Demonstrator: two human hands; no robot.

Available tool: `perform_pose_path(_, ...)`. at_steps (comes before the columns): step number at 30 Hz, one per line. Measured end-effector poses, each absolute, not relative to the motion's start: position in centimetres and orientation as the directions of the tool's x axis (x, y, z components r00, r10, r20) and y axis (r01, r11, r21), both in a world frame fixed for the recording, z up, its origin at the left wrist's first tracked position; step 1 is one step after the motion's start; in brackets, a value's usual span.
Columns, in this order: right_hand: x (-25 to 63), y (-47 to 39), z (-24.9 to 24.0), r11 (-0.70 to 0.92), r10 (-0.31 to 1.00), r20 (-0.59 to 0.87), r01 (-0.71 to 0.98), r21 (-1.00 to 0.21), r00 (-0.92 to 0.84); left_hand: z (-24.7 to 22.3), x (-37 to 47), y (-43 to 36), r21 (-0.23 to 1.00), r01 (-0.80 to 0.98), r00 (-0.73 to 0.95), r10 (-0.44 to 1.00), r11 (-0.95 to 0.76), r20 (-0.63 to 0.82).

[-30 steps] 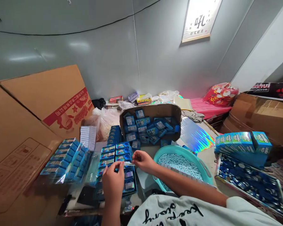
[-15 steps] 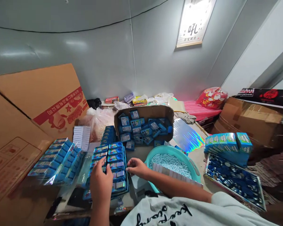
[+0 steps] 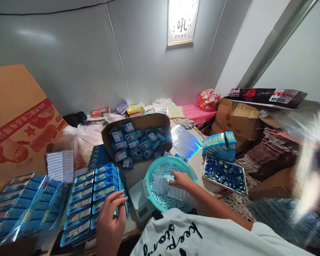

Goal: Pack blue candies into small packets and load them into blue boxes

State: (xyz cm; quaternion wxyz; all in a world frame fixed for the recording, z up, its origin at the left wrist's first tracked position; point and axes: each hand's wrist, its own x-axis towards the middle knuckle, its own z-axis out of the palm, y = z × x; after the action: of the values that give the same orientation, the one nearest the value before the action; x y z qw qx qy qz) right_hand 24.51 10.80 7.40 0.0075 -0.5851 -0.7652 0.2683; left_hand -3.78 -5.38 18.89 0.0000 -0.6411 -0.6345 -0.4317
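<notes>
My right hand (image 3: 183, 180) is over the turquoise basin (image 3: 147, 177), which is filled with small pale-blue candies (image 3: 173, 170). Its fingers are closed at a row of clear plastic cases (image 3: 161, 185) lying on the candies; part of the row is hidden under the hand. My left hand (image 3: 112, 218) hovers at the near right side of the stacked blue candy packs (image 3: 78, 202), with fingers slightly bent, thumb apart and nothing visible in it. These packs lie in two columns with their tops facing up.
An open carton (image 3: 164, 121) of loose blue boxes stands behind the basin. Beside the basin is a white scale (image 3: 142, 201). Wrapped blue packs (image 3: 24, 209) are at left, near a big cardboard box (image 3: 18, 92). At right sits a tray of blue-and-silver tins (image 3: 224, 174).
My right hand has moved from the blue packs to the cases in the basin. My left hand has drawn back toward the packs' right edge. The view has turned right.
</notes>
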Motion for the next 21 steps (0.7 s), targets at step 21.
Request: perform_pose_path(21,25.9,7.4,20.6,0.482,0.772,0.177,0.381,-0.789,-0.610,19.9,3.5,2.1,0.029,0.752,0.520,0.619,-0.658,0.589)
